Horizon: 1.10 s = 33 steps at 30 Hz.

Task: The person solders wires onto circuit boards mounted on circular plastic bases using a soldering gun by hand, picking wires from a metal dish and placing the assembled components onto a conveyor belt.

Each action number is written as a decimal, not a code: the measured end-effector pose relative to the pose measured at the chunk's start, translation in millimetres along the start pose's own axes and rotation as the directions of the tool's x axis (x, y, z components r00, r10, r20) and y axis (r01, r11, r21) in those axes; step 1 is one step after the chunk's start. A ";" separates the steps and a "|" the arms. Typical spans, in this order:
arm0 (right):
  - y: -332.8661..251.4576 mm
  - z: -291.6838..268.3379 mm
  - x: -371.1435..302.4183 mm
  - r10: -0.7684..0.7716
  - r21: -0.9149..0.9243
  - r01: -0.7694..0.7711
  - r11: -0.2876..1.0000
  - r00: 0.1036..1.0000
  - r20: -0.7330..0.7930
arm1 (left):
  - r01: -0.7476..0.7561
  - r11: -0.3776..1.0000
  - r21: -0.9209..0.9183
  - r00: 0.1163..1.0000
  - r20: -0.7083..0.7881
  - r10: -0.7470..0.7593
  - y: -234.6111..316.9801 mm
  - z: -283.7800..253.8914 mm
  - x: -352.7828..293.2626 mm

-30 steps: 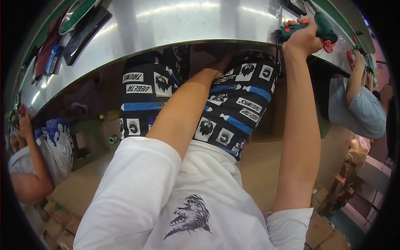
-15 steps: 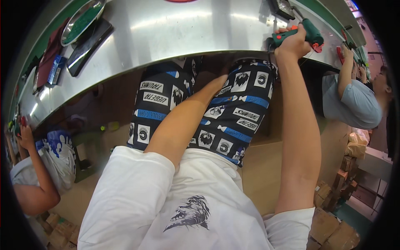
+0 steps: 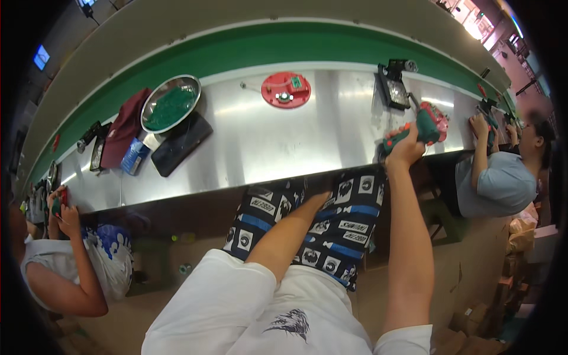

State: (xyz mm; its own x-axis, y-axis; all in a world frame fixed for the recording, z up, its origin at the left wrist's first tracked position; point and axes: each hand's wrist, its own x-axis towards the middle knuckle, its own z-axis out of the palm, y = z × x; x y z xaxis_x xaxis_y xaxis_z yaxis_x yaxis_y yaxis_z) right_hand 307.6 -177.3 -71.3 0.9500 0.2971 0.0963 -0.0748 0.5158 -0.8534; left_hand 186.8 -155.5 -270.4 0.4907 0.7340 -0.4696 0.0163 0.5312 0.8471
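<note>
My right hand [image 3: 408, 148] is closed round the grip of a green cordless drill [image 3: 423, 125] with red parts, held at the right end of the metal bench's near edge. Just beyond it lies a black tray [image 3: 393, 90] with shiny contents. My left forearm [image 3: 290, 235] reaches down between my thighs; the left hand [image 3: 323, 199] is mostly hidden there and its fingers do not show. Farther off, at mid bench, sits a red round plate [image 3: 273, 94] with a small green circuit board [image 3: 296, 82] and a wire on it.
On the left of the bench [image 3: 266, 148] stand a metal bowl [image 3: 195, 89] of green pieces, a black phone-like slab [image 3: 182, 145], a blue box [image 3: 135, 157] and a maroon cloth [image 3: 125, 130]. One person [image 3: 68, 275] works at left, another [image 3: 500, 183] at right. Cardboard boxes [image 3: 473, 316] lie behind.
The view has tilted up, bringing the far bench, the red plate and the green strip into sight. My right hand still grips the drill; my left hand stays low between my thighs.
</note>
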 end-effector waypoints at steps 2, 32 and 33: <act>-8.3 -13.6 4.9 -0.034 -0.005 0.034 0.999 0.999 -0.017 | -0.015 1.000 -0.006 1.000 0.004 0.015 -7.0 -1.5 -8.5; -69.3 -26.2 2.2 -0.084 -0.178 0.073 0.981 0.995 -0.053 | 0.180 0.979 0.092 0.912 0.358 -0.202 -41.7 -60.7 -70.3; -67.3 -31.7 4.0 -0.074 -0.166 0.062 0.984 0.995 -0.064 | 0.266 0.961 0.076 0.859 0.434 -0.272 -24.9 -58.0 -92.1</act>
State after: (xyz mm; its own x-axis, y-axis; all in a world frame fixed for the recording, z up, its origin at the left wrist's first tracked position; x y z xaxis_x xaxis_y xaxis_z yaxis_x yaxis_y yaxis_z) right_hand 326.0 -236.4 -29.8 0.9705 0.2057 0.1260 0.0361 0.3926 -0.9190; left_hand 90.7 -211.7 -262.7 0.7953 0.3023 -0.5254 0.2121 0.6732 0.7084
